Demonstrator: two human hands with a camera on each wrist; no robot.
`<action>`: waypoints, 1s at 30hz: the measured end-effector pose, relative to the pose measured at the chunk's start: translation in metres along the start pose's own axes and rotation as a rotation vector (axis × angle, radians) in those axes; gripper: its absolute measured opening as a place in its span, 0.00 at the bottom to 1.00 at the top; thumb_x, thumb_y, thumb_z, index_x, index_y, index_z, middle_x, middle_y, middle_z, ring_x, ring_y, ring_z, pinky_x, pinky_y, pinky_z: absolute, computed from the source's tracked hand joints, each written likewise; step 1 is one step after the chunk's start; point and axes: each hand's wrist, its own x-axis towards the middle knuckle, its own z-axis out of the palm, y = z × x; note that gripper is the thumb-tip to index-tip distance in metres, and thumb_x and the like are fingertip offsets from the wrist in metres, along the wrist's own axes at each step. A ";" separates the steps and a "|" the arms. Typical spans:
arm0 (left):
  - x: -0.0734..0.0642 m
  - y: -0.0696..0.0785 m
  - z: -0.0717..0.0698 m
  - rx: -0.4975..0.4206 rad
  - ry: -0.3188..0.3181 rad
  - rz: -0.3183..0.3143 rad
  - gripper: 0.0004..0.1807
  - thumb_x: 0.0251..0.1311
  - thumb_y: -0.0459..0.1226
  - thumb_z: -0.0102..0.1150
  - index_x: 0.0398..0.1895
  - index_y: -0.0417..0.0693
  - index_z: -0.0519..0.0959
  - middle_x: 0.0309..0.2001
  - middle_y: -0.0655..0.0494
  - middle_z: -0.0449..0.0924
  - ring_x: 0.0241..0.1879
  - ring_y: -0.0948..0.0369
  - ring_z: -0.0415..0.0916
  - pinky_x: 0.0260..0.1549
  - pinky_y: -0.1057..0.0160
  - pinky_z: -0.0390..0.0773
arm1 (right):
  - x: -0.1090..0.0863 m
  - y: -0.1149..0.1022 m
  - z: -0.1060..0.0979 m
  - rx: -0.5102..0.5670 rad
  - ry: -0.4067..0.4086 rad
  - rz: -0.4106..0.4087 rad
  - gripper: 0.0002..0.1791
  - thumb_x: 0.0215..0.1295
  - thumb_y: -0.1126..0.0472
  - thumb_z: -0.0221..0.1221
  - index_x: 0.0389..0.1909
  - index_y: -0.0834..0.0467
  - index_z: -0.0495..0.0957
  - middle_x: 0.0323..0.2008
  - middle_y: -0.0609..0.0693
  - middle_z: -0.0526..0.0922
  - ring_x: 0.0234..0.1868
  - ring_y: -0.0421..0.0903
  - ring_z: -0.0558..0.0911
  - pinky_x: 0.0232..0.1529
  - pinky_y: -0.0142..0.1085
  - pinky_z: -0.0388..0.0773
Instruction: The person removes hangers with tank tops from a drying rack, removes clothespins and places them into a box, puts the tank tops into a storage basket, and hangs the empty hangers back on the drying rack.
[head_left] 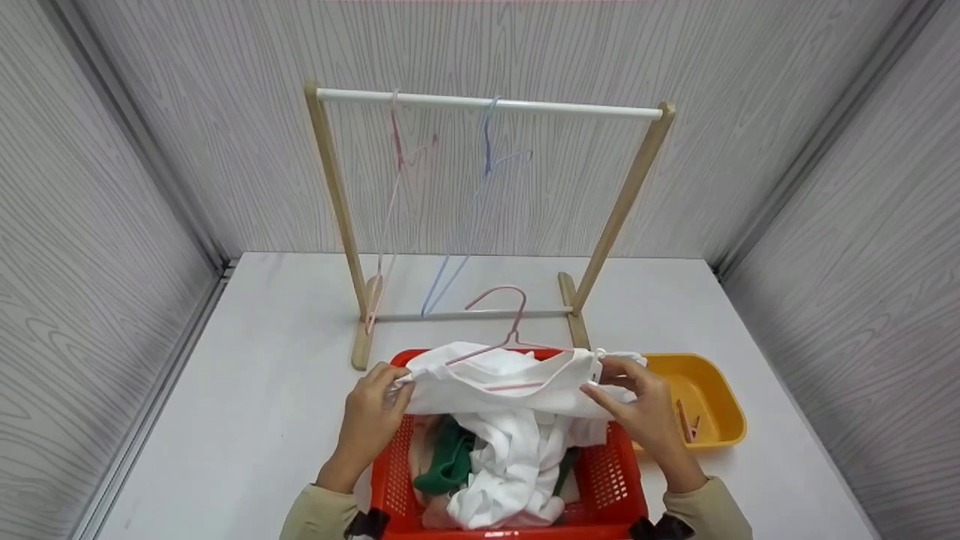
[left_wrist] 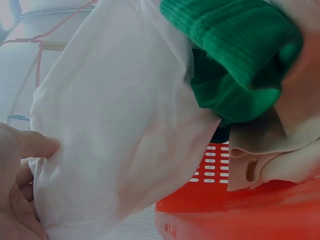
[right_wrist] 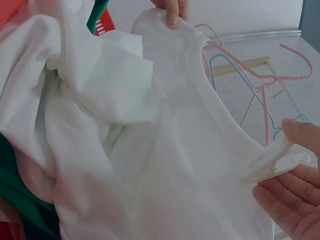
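A white shirt (head_left: 487, 400) is spread over the front of a pink hanger (head_left: 519, 318), whose hook rises above the neckline. On the left, my left hand (head_left: 373, 409) pinches the shirt's shoulder edge between thumb and fingers. My right hand (head_left: 645, 405) is at the other shoulder, holding a white clothespin (right_wrist: 270, 162) between thumb and fingertips. In the right wrist view the clothespin's tip lies against the shirt near the neckline. Much of the hanger's body is hidden by the cloth.
Below the hands stands a red basket (head_left: 628, 480) with white, green and beige clothes. A wooden rack (head_left: 630, 176) behind carries a pink hanger (head_left: 397, 150) and a blue hanger (head_left: 488, 146). At right, a yellow tray (head_left: 720, 397) contains clothespins (head_left: 688, 426).
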 end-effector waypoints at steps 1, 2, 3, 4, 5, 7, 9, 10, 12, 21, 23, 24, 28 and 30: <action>0.000 0.000 0.000 -0.001 0.000 0.000 0.06 0.57 0.30 0.63 0.38 0.39 0.80 0.37 0.49 0.81 0.36 0.57 0.78 0.43 0.51 0.84 | 0.000 0.001 -0.002 -0.007 0.002 0.013 0.18 0.46 0.70 0.71 0.41 0.63 0.81 0.35 0.56 0.87 0.35 0.32 0.84 0.46 0.17 0.76; 0.000 0.000 0.000 0.000 0.001 0.001 0.06 0.57 0.30 0.63 0.38 0.39 0.80 0.37 0.49 0.81 0.36 0.57 0.78 0.44 0.51 0.84 | 0.000 0.002 -0.005 -0.018 0.004 0.022 0.18 0.47 0.70 0.71 0.41 0.63 0.81 0.35 0.56 0.87 0.35 0.31 0.84 0.46 0.16 0.76; 0.001 0.000 0.000 -0.001 0.002 0.002 0.06 0.57 0.30 0.63 0.38 0.39 0.80 0.37 0.49 0.81 0.36 0.57 0.78 0.44 0.51 0.84 | -0.001 0.004 -0.007 -0.025 0.009 0.027 0.18 0.47 0.69 0.72 0.41 0.63 0.81 0.35 0.56 0.87 0.36 0.30 0.83 0.46 0.16 0.76; 0.001 0.000 0.000 -0.002 0.003 0.002 0.06 0.57 0.30 0.63 0.38 0.39 0.80 0.37 0.49 0.81 0.36 0.57 0.78 0.44 0.51 0.84 | -0.001 0.005 -0.009 -0.031 0.015 0.028 0.18 0.46 0.70 0.72 0.42 0.63 0.81 0.35 0.56 0.87 0.36 0.29 0.83 0.46 0.16 0.76; 0.001 0.001 0.000 -0.003 0.004 0.003 0.06 0.57 0.30 0.63 0.38 0.39 0.80 0.37 0.49 0.81 0.36 0.57 0.78 0.44 0.51 0.84 | -0.001 0.007 -0.011 -0.034 0.020 0.026 0.18 0.46 0.70 0.72 0.42 0.63 0.81 0.35 0.57 0.87 0.36 0.29 0.83 0.46 0.15 0.76; 0.001 0.001 0.000 0.000 0.006 0.007 0.06 0.57 0.30 0.63 0.37 0.39 0.80 0.37 0.49 0.81 0.36 0.57 0.78 0.44 0.51 0.84 | -0.001 0.010 -0.014 -0.041 0.035 0.017 0.19 0.45 0.71 0.72 0.41 0.65 0.81 0.34 0.58 0.87 0.36 0.28 0.83 0.45 0.15 0.75; 0.001 0.001 0.000 0.003 0.007 0.009 0.06 0.57 0.30 0.63 0.38 0.39 0.80 0.37 0.49 0.81 0.36 0.57 0.78 0.43 0.51 0.84 | -0.001 0.013 -0.017 -0.047 0.048 0.001 0.19 0.44 0.72 0.72 0.41 0.66 0.81 0.34 0.60 0.87 0.35 0.27 0.82 0.44 0.14 0.75; 0.001 0.001 0.000 0.006 0.007 0.010 0.06 0.57 0.30 0.63 0.38 0.39 0.80 0.37 0.49 0.82 0.36 0.57 0.78 0.43 0.51 0.83 | -0.001 0.014 -0.019 -0.048 0.052 -0.005 0.19 0.44 0.72 0.72 0.40 0.66 0.81 0.34 0.60 0.87 0.35 0.27 0.82 0.44 0.14 0.75; 0.002 0.002 0.000 0.010 0.004 0.009 0.06 0.57 0.30 0.63 0.38 0.39 0.81 0.37 0.50 0.82 0.36 0.57 0.78 0.42 0.52 0.83 | -0.002 0.017 -0.022 -0.046 0.059 -0.004 0.19 0.44 0.73 0.72 0.40 0.67 0.81 0.33 0.61 0.86 0.35 0.26 0.82 0.43 0.14 0.76; 0.001 0.002 0.000 0.002 -0.007 -0.007 0.07 0.57 0.30 0.63 0.39 0.39 0.80 0.37 0.49 0.81 0.36 0.57 0.77 0.43 0.52 0.84 | -0.003 0.030 -0.036 -0.059 0.106 0.069 0.19 0.44 0.74 0.71 0.41 0.68 0.81 0.35 0.66 0.85 0.35 0.21 0.79 0.41 0.12 0.74; 0.001 0.002 0.000 0.004 -0.005 -0.004 0.07 0.57 0.30 0.63 0.38 0.39 0.80 0.37 0.49 0.81 0.36 0.58 0.77 0.42 0.52 0.84 | -0.004 0.033 -0.038 -0.053 0.127 0.069 0.19 0.43 0.75 0.71 0.40 0.70 0.81 0.35 0.66 0.85 0.35 0.20 0.78 0.41 0.12 0.74; 0.001 0.001 0.000 0.004 -0.004 -0.002 0.06 0.57 0.30 0.63 0.38 0.39 0.80 0.37 0.50 0.81 0.35 0.58 0.77 0.42 0.52 0.84 | -0.004 0.035 -0.039 -0.047 0.138 0.069 0.19 0.43 0.76 0.71 0.40 0.70 0.81 0.34 0.65 0.85 0.35 0.20 0.78 0.41 0.12 0.75; 0.001 0.000 0.001 0.003 -0.001 0.003 0.06 0.57 0.29 0.63 0.38 0.39 0.80 0.36 0.49 0.81 0.36 0.57 0.77 0.42 0.52 0.84 | -0.005 0.041 -0.042 -0.042 0.177 0.094 0.18 0.43 0.77 0.70 0.39 0.72 0.81 0.32 0.45 0.85 0.35 0.20 0.78 0.40 0.13 0.76; 0.001 0.000 0.001 -0.003 -0.002 0.000 0.06 0.57 0.29 0.63 0.38 0.39 0.80 0.36 0.49 0.81 0.36 0.57 0.78 0.43 0.52 0.84 | -0.005 0.044 -0.043 -0.039 0.187 0.121 0.18 0.43 0.77 0.70 0.39 0.72 0.80 0.33 0.38 0.83 0.35 0.20 0.78 0.40 0.13 0.76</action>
